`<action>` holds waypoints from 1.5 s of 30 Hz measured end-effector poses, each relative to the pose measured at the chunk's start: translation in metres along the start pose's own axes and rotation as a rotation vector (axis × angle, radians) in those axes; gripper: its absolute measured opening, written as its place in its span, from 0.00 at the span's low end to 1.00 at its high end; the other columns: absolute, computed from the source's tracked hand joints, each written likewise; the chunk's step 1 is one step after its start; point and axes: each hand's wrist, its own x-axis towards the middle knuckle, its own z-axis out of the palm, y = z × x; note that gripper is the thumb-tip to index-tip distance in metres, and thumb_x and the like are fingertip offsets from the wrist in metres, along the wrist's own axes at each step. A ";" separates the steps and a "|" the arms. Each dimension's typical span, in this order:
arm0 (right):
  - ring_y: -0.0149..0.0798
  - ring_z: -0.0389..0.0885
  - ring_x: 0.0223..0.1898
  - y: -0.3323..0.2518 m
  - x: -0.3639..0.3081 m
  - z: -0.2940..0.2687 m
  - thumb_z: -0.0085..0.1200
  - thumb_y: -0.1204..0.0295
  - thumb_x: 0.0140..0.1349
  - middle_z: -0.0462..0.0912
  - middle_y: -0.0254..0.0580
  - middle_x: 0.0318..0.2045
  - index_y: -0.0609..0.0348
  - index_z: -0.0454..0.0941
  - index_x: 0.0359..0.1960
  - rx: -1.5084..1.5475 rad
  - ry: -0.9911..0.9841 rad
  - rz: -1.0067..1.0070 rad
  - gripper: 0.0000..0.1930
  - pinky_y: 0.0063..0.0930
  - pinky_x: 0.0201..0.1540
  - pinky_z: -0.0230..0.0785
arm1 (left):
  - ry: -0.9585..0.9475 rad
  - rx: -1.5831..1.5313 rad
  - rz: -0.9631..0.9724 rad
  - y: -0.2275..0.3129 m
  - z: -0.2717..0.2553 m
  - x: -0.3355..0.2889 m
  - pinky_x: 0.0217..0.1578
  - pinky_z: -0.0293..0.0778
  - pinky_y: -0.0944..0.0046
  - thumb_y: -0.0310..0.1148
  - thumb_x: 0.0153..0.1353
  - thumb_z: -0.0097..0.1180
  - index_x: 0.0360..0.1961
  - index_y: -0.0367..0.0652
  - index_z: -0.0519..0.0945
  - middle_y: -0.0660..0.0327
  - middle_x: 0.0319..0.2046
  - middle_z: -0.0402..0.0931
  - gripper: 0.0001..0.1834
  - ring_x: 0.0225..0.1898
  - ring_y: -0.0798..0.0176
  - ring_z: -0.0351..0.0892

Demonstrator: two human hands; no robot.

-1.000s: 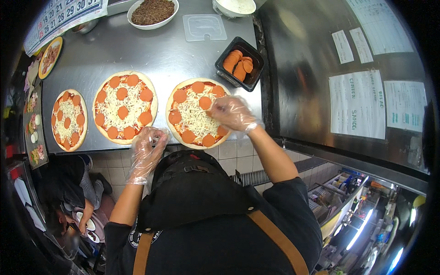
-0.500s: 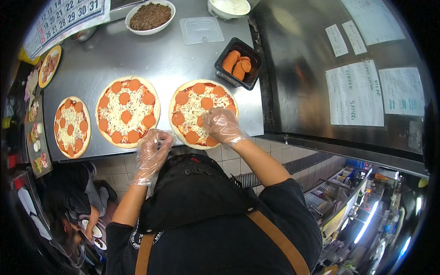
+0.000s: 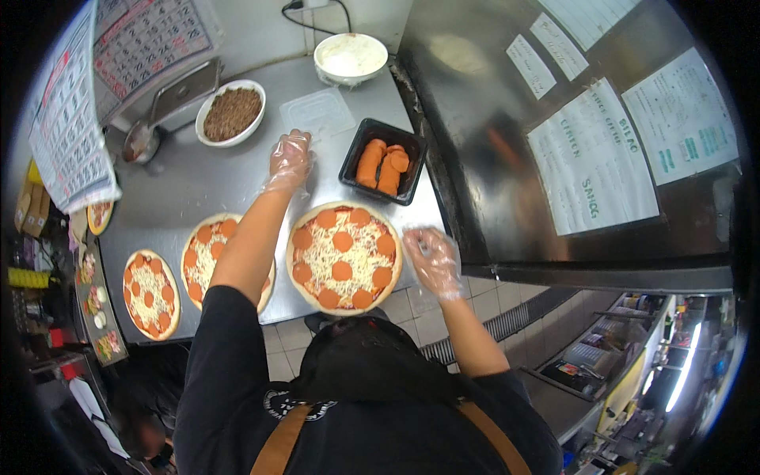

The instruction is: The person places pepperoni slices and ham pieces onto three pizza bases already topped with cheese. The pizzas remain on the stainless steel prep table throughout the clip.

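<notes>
My left hand (image 3: 290, 161), in a clear plastic glove, is over the steel table just beyond the pizzas, close to the clear plastic lid (image 3: 317, 112). Its fingers are curled closed, hiding whatever may be inside. My right hand (image 3: 435, 263), gloved too, is beside the right edge of the nearest pizza (image 3: 343, 255); its fingers are loosely closed and nothing shows in them. This pizza has pepperoni slices over shredded cheese. My left forearm partly covers the middle pizza (image 3: 204, 252). Beyond my right hand stands a black tub (image 3: 346, 170) of sliced pepperoni.
A smaller pizza (image 3: 150, 293) lies at the left. Farther back are a bowl of brown ground meat (image 3: 232, 115), a bowl with white contents (image 3: 351, 59) and a metal ladle (image 3: 141, 144). Calendars (image 3: 71, 111) hang at left; a steel cabinet (image 3: 475, 150) rises at right. Another person crouches lower left.
My left hand has moved from the near table edge to beyond the pizzas. My right hand has left the top of the pizza for its right side. The view has shifted.
</notes>
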 end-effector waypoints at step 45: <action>0.65 0.85 0.47 0.078 0.148 0.048 0.62 0.47 0.69 0.86 0.64 0.44 0.61 0.75 0.50 -0.061 -0.061 0.318 0.27 0.54 0.51 0.75 | -0.152 -0.392 -0.398 0.118 -0.017 -0.040 0.53 0.80 0.40 0.57 0.76 0.50 0.59 0.33 0.78 0.35 0.43 0.86 0.33 0.47 0.32 0.87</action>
